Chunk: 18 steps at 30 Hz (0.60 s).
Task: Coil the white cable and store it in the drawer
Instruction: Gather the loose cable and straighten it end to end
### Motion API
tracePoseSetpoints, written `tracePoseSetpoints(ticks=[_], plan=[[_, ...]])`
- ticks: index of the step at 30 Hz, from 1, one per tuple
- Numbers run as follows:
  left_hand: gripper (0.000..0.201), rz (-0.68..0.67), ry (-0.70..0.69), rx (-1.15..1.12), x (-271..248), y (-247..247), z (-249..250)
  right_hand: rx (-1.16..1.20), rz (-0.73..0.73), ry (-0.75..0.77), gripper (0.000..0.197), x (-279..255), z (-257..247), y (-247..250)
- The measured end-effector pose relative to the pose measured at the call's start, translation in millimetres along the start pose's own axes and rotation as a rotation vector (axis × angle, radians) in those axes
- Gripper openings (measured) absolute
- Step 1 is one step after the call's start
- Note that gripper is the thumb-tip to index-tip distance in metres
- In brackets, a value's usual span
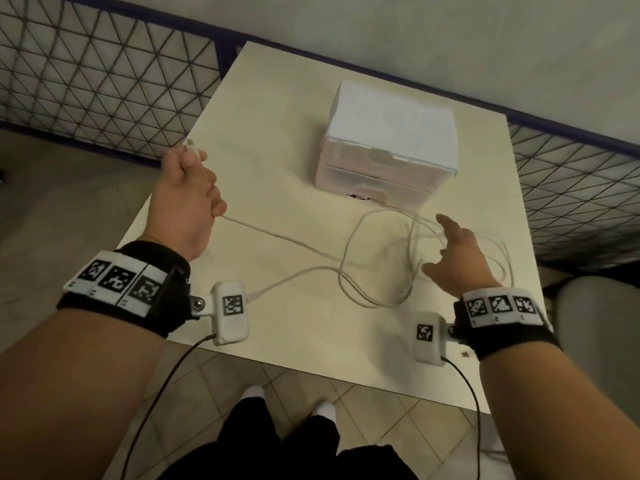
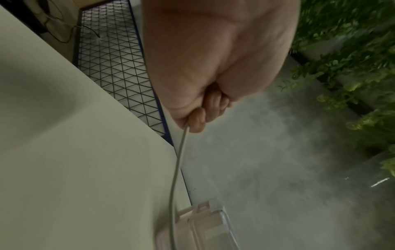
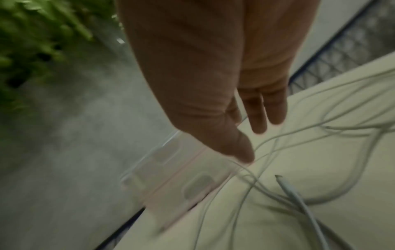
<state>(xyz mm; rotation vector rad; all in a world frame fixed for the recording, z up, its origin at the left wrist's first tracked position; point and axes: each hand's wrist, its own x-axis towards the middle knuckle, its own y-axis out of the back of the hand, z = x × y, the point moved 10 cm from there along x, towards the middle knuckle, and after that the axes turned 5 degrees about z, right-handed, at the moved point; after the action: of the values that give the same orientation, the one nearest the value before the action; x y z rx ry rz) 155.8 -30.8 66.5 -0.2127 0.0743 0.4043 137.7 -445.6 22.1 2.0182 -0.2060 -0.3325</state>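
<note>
Tabletop (image 1: 284, 341): white cable (image 1: 277, 233) through left hand (image 1: 188, 199) fingers (image 1: 218, 204)

The drawer unit (image 1: 388, 143) stands at the counter's (image 1: 242, 168) far side; the cable (image 1: 374, 258) lies looped before it, trailing left.

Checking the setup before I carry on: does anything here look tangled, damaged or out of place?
Only the white cable: it sprawls in loose, crossing loops before the drawer unit, one end gripped by the left hand.
</note>
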Motion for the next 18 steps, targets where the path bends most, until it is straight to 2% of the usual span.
tracePoseSetpoints(ticks=[1,3,4,6,7,9,12,14,16,18], plan=[[0.014,-0.015,0.013,0.002,-0.8,-1.2,-3.8,-0.011,0.049,0.041,0.071,-7.1,-9.7,1.1],[0.022,-0.058,0.018,0.012,-4.4,-7.0,-8.4,0.028,0.124,0.167,0.049,-28.1,-42.1,-1.6],[0.025,-0.078,0.016,0.011,-6.6,-11.0,-9.1,0.048,0.040,0.258,0.035,-39.8,-63.6,-18.6],[0.028,-0.097,0.015,0.003,-9.3,-17.6,-9.7,-0.029,-0.296,0.529,0.020,-74.7,-114.0,-76.1],[0.027,-0.099,0.014,-0.002,-9.8,-20.2,-9.8,-0.066,-0.427,0.646,0.022,-92.2,-132.7,-103.5],[0.025,-0.104,-0.007,0.001,-9.6,-23.8,-8.6,-0.083,-0.538,0.711,0.031,-108.1,-158.2,-142.1],[0.023,-0.126,-0.057,0.038,-9.1,-26.6,-5.5,-0.236,-0.507,0.791,0.048,-111.9,-182.3,-178.4],[0.023,-0.129,-0.071,0.059,-8.4,-25.3,-5.3,-0.356,-0.430,0.825,0.041,-106.5,-187.9,-187.9],[0.023,-0.126,-0.097,0.109,-7.7,-22.3,-5.6,-0.333,-0.375,0.793,0.026,-98.2,-188.7,-185.5],[0.023,-0.125,-0.114,0.174,-8.0,-18.7,-9.2,-0.322,-0.362,0.803,0.020,-98.1,-187.9,-183.1]])
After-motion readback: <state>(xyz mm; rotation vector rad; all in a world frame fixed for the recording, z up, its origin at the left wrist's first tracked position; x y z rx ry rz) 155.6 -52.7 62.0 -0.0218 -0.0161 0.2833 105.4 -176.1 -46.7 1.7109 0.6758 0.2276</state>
